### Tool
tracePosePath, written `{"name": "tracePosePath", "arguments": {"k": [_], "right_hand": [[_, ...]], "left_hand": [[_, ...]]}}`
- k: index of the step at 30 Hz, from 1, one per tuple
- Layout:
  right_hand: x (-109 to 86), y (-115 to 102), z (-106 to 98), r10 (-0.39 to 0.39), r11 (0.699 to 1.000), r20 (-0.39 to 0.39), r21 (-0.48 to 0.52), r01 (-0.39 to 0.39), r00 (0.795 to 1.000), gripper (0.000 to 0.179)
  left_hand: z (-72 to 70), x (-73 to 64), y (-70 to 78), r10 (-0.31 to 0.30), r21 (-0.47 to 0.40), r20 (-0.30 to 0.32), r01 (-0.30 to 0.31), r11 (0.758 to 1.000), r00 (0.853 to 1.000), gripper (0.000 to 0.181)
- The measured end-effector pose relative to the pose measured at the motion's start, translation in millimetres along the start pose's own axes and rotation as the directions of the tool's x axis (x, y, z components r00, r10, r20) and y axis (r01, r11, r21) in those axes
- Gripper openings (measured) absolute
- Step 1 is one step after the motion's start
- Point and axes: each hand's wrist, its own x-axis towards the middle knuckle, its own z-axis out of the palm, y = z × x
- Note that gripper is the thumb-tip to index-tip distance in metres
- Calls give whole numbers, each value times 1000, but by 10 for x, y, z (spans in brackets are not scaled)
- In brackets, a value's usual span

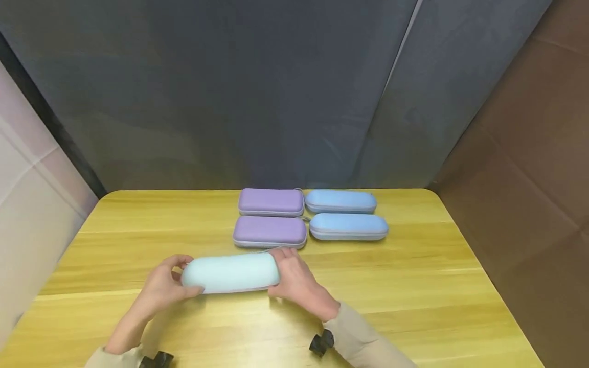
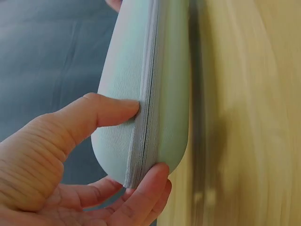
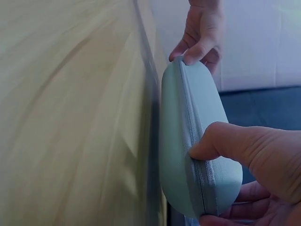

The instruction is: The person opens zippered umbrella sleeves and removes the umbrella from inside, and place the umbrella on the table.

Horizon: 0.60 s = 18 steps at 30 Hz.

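A pale mint zippered case [image 1: 232, 273] is held between both hands, a little above the wooden table. My left hand [image 1: 164, 283] grips its left end, the thumb on the near side. In the left wrist view the left thumb lies beside the grey zipper [image 2: 146, 94], with the fingers curled round the rounded end. My right hand [image 1: 296, 280] grips the other end. The right wrist view has the right thumb [image 3: 211, 141] pressing on the zipper edge and the fingers partly hidden behind the case.
Just beyond the mint case, two purple cases [image 1: 270, 231] lie one behind the other. Two blue cases [image 1: 348, 227] lie to their right in the same way. The wooden table [image 1: 414, 312] meets a dark curtain [image 1: 257, 92] at its back edge.
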Motion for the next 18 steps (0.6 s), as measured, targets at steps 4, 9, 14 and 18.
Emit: {"name": "tracePosePath", "arguments": {"k": [4, 9, 14, 18], "right_hand": [[-166, 208, -90, 31, 999, -31, 44, -30, 999, 72], [-331, 407, -169, 70, 995, -46, 78, -66, 996, 72], [-436, 534, -241, 99, 990, -50, 103, -94, 994, 72], [-489, 599, -271, 103, 988, -49, 117, -96, 994, 71]], "left_hand": [[217, 82, 176, 39, -37, 10, -39, 999, 999, 68], [437, 162, 335, 37, -68, 24, -35, 997, 999, 65], [604, 200, 423, 36, -58, 11, -35, 998, 999, 64], [689, 211, 457, 43, -44, -8, -43, 998, 999, 64]]}}
